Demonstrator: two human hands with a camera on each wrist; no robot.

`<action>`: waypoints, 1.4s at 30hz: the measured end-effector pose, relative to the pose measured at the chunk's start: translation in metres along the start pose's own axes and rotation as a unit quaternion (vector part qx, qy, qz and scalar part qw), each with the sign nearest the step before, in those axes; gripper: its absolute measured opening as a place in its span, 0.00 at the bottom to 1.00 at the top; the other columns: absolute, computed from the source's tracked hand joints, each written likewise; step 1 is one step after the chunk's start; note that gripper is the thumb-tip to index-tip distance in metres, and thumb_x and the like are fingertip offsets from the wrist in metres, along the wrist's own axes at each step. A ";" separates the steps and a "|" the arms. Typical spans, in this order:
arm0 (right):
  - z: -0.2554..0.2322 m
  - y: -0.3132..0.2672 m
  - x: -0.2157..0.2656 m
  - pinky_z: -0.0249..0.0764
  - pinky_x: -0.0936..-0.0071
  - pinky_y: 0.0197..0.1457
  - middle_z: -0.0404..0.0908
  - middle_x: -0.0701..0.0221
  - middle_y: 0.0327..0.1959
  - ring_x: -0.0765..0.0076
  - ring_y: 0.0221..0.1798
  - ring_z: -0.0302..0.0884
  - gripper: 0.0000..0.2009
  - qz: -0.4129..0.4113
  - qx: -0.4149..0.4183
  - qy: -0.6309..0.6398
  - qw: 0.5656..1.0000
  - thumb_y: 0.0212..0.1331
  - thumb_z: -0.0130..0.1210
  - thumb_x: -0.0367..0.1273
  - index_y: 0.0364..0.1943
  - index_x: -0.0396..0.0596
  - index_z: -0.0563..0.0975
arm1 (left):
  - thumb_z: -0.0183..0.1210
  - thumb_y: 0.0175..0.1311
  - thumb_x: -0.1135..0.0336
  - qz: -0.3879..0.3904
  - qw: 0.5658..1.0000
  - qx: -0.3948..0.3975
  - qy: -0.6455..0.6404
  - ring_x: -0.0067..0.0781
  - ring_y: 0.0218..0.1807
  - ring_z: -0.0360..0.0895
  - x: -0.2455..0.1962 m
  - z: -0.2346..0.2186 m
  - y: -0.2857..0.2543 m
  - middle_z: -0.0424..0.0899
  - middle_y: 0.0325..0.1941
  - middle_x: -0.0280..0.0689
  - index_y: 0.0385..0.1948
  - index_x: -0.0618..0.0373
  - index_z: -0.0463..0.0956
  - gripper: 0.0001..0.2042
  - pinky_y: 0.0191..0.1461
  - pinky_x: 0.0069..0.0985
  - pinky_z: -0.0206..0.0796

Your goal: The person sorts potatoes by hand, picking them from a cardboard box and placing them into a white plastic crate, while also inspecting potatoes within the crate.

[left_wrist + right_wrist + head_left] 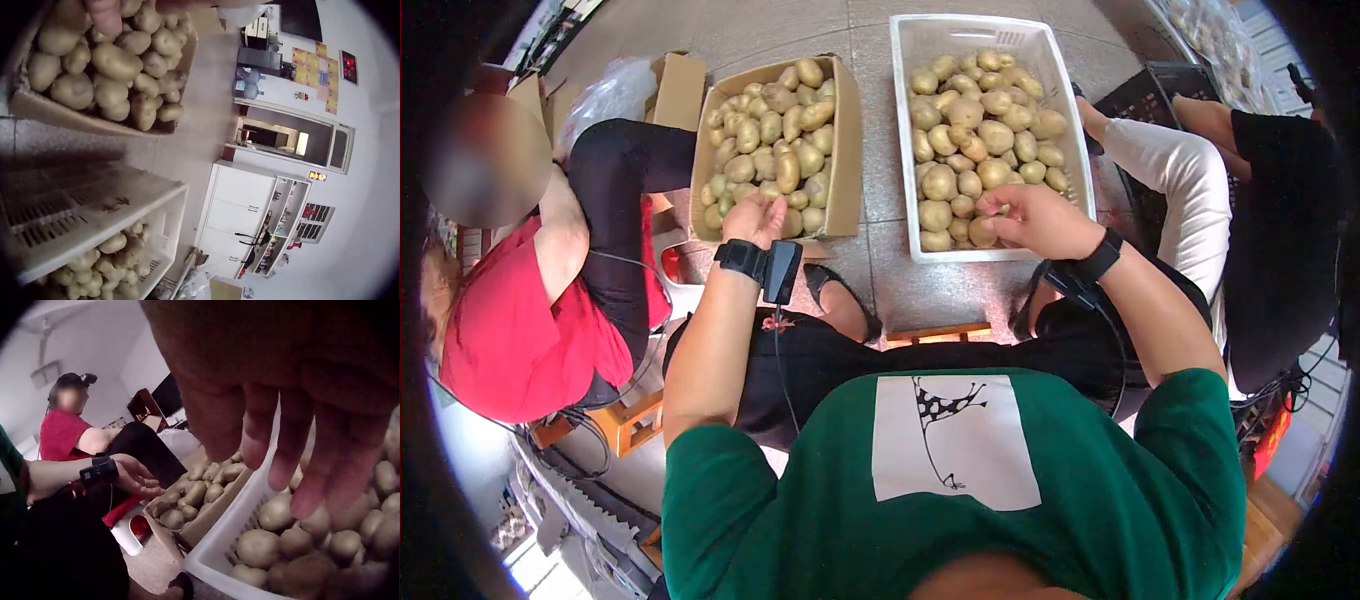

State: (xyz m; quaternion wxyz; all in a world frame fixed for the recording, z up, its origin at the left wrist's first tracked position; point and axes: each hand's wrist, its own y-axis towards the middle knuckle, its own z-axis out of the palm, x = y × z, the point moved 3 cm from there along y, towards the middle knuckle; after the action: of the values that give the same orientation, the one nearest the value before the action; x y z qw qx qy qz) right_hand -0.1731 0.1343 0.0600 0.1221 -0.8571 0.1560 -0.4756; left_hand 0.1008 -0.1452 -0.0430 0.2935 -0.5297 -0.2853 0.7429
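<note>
My left hand [755,218] is at the near edge of a cardboard box [847,150] heaped with potatoes [772,125]. Its fingers are loosely bent and hold nothing, as the right wrist view also shows. Over the near end of a white plastic crate [908,190] is my right hand [1040,220]. Seen from the right wrist, its fingers [294,450] hang down loosely spread above the crate's potatoes [259,548], with nothing gripped. One potato [982,233] lies right by the right thumb in the head view.
A person in a red top [535,320] sits at the left, beside a plastic bag [610,100]. Another person's light trouser leg [1195,190] is close to the crate's right side, near a black crate [1135,110]. A strip of tiled floor [875,110] separates box and crate.
</note>
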 end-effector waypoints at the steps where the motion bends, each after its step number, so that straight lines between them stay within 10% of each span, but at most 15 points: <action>1: 0.000 0.001 -0.002 0.67 0.82 0.29 0.73 0.72 0.26 0.82 0.25 0.69 0.11 -0.013 0.001 -0.002 1.000 0.51 0.53 0.31 0.37 0.40 0.72 | 0.43 0.61 0.74 -0.004 1.000 0.002 0.002 0.38 0.42 0.68 0.001 0.009 -0.010 0.65 0.39 0.43 0.43 0.63 0.62 0.10 0.45 0.30 0.70; 13: -0.004 0.012 -0.073 0.69 0.64 0.40 0.77 0.58 0.29 0.54 0.36 0.75 0.15 0.063 0.023 -0.184 0.981 0.46 0.53 0.39 0.34 0.43 0.75 | 0.46 0.60 0.73 -0.107 0.968 0.205 0.093 0.42 0.45 0.70 0.050 0.097 -0.085 0.66 0.42 0.45 0.50 0.62 0.58 0.16 0.49 0.29 0.69; 26: 0.030 0.027 -0.106 0.68 0.69 0.48 0.76 0.57 0.40 0.56 0.46 0.72 0.28 0.142 0.145 -0.178 0.963 0.41 0.52 0.44 0.50 0.46 0.69 | 0.47 0.59 0.72 -0.147 0.947 0.240 0.154 0.36 0.44 0.68 0.068 0.121 -0.100 0.65 0.44 0.40 0.51 0.61 0.59 0.18 0.48 0.26 0.66; 42: 0.013 0.024 -0.091 0.69 0.67 0.41 0.77 0.56 0.35 0.56 0.38 0.75 0.22 0.107 0.138 -0.182 0.968 0.43 0.50 0.39 0.44 0.43 0.71 | 0.48 0.60 0.69 -0.166 0.939 0.264 0.146 0.35 0.43 0.70 0.071 0.114 -0.114 0.69 0.44 0.39 0.48 0.60 0.61 0.15 0.47 0.26 0.66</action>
State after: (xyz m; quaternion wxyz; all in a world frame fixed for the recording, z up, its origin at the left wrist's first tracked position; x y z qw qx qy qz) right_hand -0.2106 0.1482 -0.0257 0.3159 -0.8825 0.1542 -0.3124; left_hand -0.0119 -0.0297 0.0284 0.5807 -0.4811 -0.1171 0.6462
